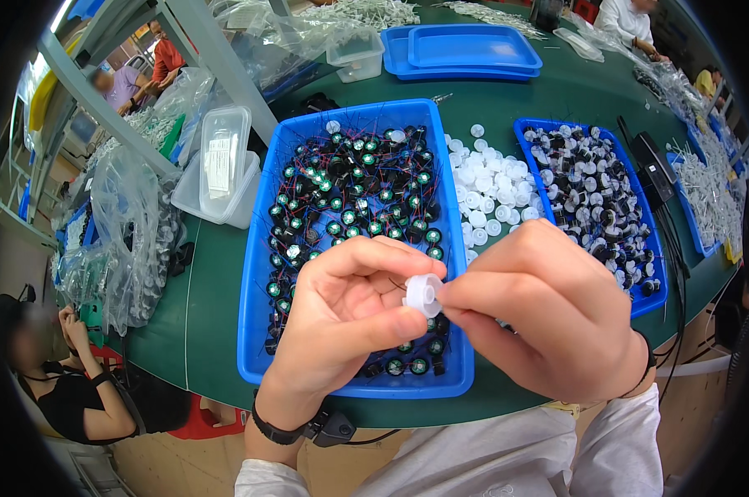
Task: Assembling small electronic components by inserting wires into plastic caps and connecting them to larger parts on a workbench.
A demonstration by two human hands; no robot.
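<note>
Both of my hands meet over the near end of a blue tray [257,273] filled with several small black round parts with green faces and thin red and blue wires [354,195]. A small white round plastic cap [424,294] sits between the fingertips of my left hand [341,319] and my right hand [540,311]; both pinch it. Whether one of the black parts is inside the cap is hidden by my fingers.
A loose pile of white caps [490,186] lies on the green table [200,315] between the tray and a second blue tray [643,302] of black-and-white parts. Empty blue trays [465,50] and clear plastic boxes [221,161] stand farther back. Other people sit around the table.
</note>
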